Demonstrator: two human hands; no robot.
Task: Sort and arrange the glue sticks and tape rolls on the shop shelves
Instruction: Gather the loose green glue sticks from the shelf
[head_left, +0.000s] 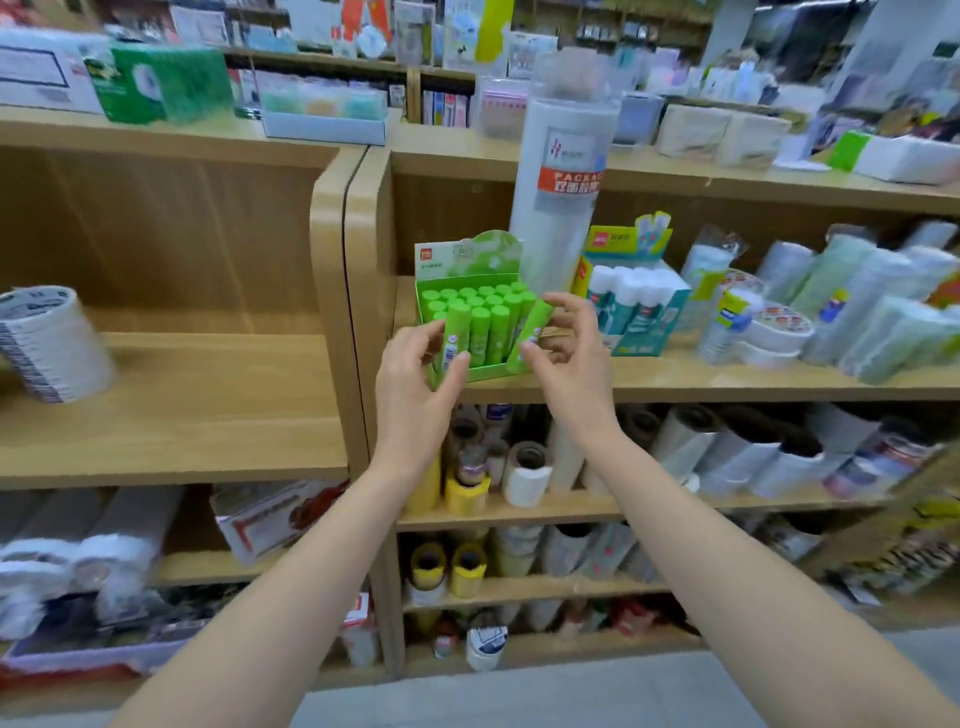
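A green display box (485, 371) full of green glue sticks stands on the middle shelf (675, 387) of the right unit. My left hand (415, 384) pinches one green glue stick (456, 332) at the box's front left. My right hand (574, 358) holds another green glue stick (535, 332), tilted, at the box's front right. A teal box of white glue sticks (631, 306) sits just right of it. Wrapped tape rolls (769, 332) lie further right. A stack of white tape rolls (49, 345) stands on the left unit's shelf.
A tall wrapped tube of tape rolls (563, 171) stands behind the green box. Lower shelves hold yellow and white tape rolls (467, 488). The top shelf carries a green box (161, 83) and other packs. A wooden divider (358, 312) splits the two units.
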